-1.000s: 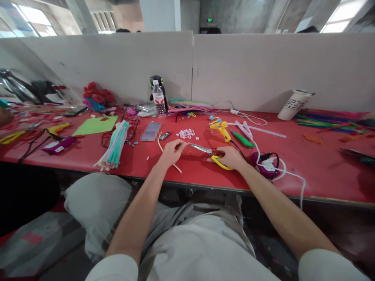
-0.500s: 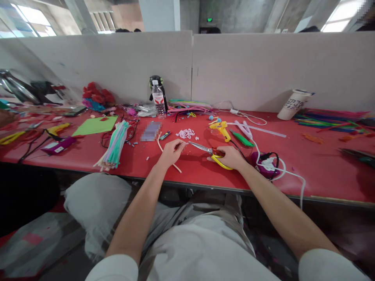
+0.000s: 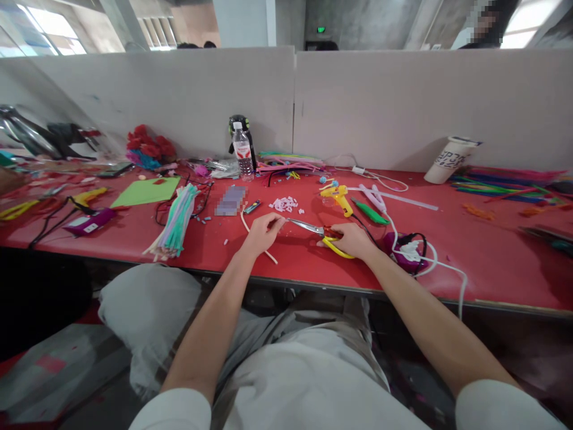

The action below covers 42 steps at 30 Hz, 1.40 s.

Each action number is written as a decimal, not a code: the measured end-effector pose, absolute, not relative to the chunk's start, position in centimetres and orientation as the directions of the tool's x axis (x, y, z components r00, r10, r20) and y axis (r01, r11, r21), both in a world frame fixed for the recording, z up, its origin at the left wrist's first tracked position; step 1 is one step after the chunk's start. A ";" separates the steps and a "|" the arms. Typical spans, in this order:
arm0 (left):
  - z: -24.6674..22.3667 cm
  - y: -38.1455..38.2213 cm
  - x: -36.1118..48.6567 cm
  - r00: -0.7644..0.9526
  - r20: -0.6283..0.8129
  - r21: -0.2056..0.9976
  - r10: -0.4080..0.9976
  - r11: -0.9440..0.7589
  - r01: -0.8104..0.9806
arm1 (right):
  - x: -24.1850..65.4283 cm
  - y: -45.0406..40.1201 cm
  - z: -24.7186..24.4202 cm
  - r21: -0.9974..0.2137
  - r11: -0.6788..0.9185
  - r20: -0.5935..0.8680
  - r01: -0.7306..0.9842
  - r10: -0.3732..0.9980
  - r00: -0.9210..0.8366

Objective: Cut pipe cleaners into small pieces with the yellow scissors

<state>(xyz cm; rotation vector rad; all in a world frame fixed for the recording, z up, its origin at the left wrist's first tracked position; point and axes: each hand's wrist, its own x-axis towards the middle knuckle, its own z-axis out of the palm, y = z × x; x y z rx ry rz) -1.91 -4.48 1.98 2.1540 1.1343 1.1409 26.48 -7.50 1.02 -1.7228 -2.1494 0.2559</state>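
Note:
My left hand is closed in a pinch, its fingertips at the tips of the scissors' blades; whatever lies between the fingers is too small to name. In my right hand are scissors with a yellow and red handle, the blades pointing left and looking nearly closed. A cream fuzzy stem passes beneath my left hand and wrist, partly hidden. Just beyond the fingertips lies a pile of short pale pink pieces. A small cutter rests to the left of the pile.
Left on the red table lie a bundle of pastel pipe cleaners and green paper. A yellow glue gun, green-handled tool and purple power box with cords sit right. A water bottle and cup stand behind.
Both hands and the scissors stay almost in place. Beyond the partition at the upper right, a person has moved left into fuller view.

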 end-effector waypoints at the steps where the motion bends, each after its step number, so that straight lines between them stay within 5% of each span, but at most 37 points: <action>1: 2.0 -4.5 -1.9 0.320 0.458 0.695 0.829 -0.559 0.452 | 26.5 -7.5 1.0 -0.366 0.231 0.174 0.902 0.969 -0.178; 42: 1.4 -4.2 -2.0 0.307 0.417 0.744 0.856 -0.515 0.425 | 26.3 -7.9 1.3 -0.396 0.234 0.178 0.888 0.968 -0.176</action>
